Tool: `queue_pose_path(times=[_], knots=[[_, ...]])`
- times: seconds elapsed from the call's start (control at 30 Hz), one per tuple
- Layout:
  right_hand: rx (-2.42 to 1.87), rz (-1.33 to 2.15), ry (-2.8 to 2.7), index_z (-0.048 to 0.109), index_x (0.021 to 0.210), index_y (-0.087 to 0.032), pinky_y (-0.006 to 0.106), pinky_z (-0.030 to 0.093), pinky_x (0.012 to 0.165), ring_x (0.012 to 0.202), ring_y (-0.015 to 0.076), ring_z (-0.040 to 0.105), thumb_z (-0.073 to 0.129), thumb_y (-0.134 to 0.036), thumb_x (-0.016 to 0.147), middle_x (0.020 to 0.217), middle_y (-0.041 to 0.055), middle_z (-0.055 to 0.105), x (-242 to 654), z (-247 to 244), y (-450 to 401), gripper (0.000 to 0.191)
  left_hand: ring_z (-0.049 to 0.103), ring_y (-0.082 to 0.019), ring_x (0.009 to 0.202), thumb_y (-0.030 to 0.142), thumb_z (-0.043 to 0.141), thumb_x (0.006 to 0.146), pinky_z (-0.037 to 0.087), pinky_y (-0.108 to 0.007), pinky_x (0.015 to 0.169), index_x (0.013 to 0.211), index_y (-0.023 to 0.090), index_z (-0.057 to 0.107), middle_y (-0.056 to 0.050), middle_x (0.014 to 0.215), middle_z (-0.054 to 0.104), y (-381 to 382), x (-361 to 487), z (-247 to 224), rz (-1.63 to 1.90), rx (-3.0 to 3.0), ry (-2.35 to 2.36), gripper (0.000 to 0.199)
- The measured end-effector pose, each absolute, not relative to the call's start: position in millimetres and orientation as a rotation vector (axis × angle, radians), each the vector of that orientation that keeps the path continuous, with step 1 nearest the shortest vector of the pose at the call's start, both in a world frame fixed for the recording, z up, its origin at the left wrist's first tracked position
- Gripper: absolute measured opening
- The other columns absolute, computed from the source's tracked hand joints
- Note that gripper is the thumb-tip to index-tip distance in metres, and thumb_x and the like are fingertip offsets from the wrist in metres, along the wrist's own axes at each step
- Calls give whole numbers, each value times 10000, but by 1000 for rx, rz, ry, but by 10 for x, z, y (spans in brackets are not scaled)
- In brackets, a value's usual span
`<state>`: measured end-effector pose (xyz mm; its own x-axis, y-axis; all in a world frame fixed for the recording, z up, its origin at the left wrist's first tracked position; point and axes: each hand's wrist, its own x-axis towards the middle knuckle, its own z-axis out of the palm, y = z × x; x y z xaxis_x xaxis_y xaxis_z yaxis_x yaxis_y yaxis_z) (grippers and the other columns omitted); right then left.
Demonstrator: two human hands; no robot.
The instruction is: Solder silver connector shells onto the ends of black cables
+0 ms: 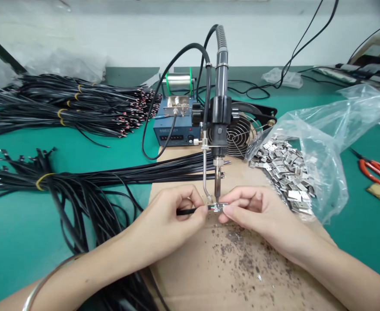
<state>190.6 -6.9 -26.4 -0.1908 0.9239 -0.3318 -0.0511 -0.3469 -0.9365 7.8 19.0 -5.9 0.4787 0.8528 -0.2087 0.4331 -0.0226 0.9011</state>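
Between thumb and fingers my left hand (pixel 185 209) pinches a black cable (pixel 184 212), its stripped coloured wires pointing right. A small silvery metal connector (pixel 220 207) is gripped at its right end by my right hand (pixel 250 207). The wire ends meet the connector right under the tip of an upright soldering iron (pixel 217 185), which is clamped in a stand. A thin bent solder feed tube (pixel 205 172) comes down beside the tip. Whether the tip touches the joint I cannot tell.
Banded black cable bundles (pixel 60 106) lie on the left. Behind are a blue solder feeder (pixel 177 129), a solder spool (pixel 179 81) and a fan (pixel 238 136). To the right, metal connectors (pixel 285 168) spill from a plastic bag (pixel 329 172) near red-handled pliers (pixel 376 170). Cardboard (pixel 190 276) covers the bench.
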Motion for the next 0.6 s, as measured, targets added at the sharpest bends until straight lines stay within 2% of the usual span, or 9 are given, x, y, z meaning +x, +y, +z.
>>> queue_pose_path(times=[0.17, 0.27, 0.43, 0.6], knots=[[-1293, 1636, -1094, 700, 760, -187, 192, 434, 545, 604, 117, 639, 750, -253, 691, 651, 32, 731, 1906, -279, -67, 108, 465, -82, 571, 193, 517, 785, 420, -152, 533, 665, 158, 539, 47, 603, 525, 187, 67, -53, 448, 1696, 1149, 127], [-1270, 1635, -1090, 695, 752, -180, 181, 421, 523, 576, 105, 621, 757, -230, 677, 639, 27, 727, 1904, -282, -66, 109, 517, -93, 619, 189, 515, 790, 443, -152, 559, 686, 153, 584, 28, 653, 584, 186, 66, -57, 459, 1745, 1150, 130], [-1261, 1641, -1136, 681, 726, -172, 163, 342, 427, 471, 67, 532, 742, -217, 695, 617, 15, 714, 1896, -277, -59, 82, 461, -61, 536, 174, 519, 799, 399, -120, 502, 641, 151, 578, 47, 599, 554, 197, 83, -87, 578, 1756, 1066, 170], [-1241, 1646, -1157, 684, 752, -176, 170, 379, 452, 513, 87, 574, 732, -242, 716, 631, 22, 719, 1916, -289, -59, 89, 439, -53, 521, 166, 524, 797, 375, -113, 479, 652, 152, 573, 53, 597, 545, 200, 85, -92, 594, 1710, 1057, 154]])
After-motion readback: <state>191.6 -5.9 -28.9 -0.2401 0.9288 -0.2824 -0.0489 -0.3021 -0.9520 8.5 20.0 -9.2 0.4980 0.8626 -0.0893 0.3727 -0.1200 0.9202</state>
